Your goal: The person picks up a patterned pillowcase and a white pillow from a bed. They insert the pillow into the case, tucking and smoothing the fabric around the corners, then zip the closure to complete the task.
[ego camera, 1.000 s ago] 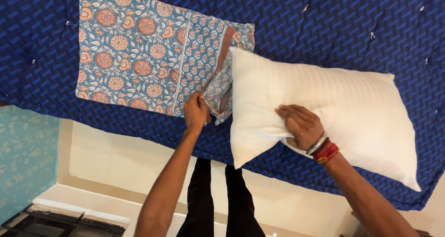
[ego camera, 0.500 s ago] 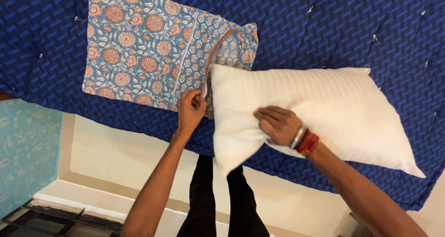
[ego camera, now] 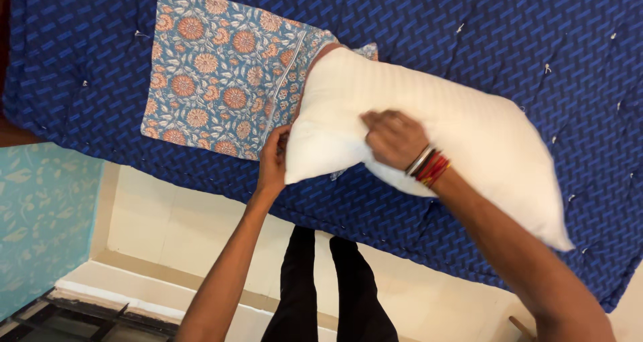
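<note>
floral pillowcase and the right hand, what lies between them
In the head view, the white striped pillow lies between the blue-and-orange floral pillowcase and the right hand, which presses into it.

White pillow lies tilted, its end at the floral pillowcase (flat) opening.

Both arms are bare, without sleeves; the right hand has a silver bangle and red and orange bangles at its wrist; the left hand wears nothing; black trousers below.
</note>
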